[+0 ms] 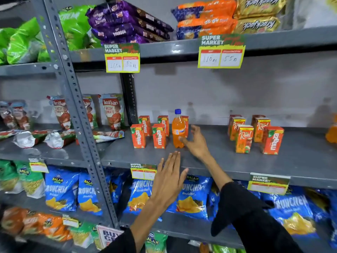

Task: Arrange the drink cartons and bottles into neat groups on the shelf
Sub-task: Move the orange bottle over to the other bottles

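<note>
An orange soda bottle [178,129] with a blue cap stands upright on the grey middle shelf [228,161], just right of several orange Maaza cartons [159,136]. My right hand [196,142] is spread open beside the bottle, its thumb touching the bottle's lower side, fingers not closed around it. My left hand [168,179] hovers flat and open over the shelf's front edge, holding nothing. Farther right stands a cluster of Real juice cartons [244,138] with one Maaza carton [273,140] at its right end. Another orange bottle [331,133] shows at the far right edge.
Ketchup pouches [112,111] stand and lie on the neighbouring shelf left of the slotted upright post [76,99]. Price tags [221,52] hang from the shelf above. Blue snack bags [193,197] fill the shelf below. Bare shelf lies between the two carton groups.
</note>
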The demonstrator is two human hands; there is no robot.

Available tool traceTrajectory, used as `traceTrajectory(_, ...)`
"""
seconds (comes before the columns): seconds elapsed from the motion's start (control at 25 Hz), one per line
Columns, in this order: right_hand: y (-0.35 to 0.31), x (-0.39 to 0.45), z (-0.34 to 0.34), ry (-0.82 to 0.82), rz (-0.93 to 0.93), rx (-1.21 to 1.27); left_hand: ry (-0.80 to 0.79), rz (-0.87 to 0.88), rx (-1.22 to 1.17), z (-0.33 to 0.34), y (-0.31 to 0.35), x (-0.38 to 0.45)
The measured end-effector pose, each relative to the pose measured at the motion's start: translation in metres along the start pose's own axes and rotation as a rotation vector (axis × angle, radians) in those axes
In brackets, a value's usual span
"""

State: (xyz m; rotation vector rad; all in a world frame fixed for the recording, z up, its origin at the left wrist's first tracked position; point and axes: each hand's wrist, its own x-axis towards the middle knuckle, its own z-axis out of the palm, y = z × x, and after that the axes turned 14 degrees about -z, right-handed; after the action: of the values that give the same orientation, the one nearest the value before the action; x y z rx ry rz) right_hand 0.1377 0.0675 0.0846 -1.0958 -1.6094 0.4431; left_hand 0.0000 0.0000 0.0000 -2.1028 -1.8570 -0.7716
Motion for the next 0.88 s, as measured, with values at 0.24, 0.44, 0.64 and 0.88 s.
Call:
traceTrajectory(0.24,0.003,0.027,0.028,0.065,0.013,-0.017,0.049,0.055,0.024,0.008,-0.005,0.006)
traceTrajectory(0.44,0.008,0.024,0.021,0.15,-0.022,0.005,0.085,0.045,0.016,0.011,-0.005,0.006)
traceTrajectory(0.64,-0.002,-0.008,-0.032,0.152,-0.082,0.064,0.08,-0.01,-0.015,0.009,0.022,0.004)
traceTrajectory(0.88,0.01,-0.053,-0.127,0.187,-0.085,0.044,-0.003,0.024,-0.111,0.011,0.1,-0.006)
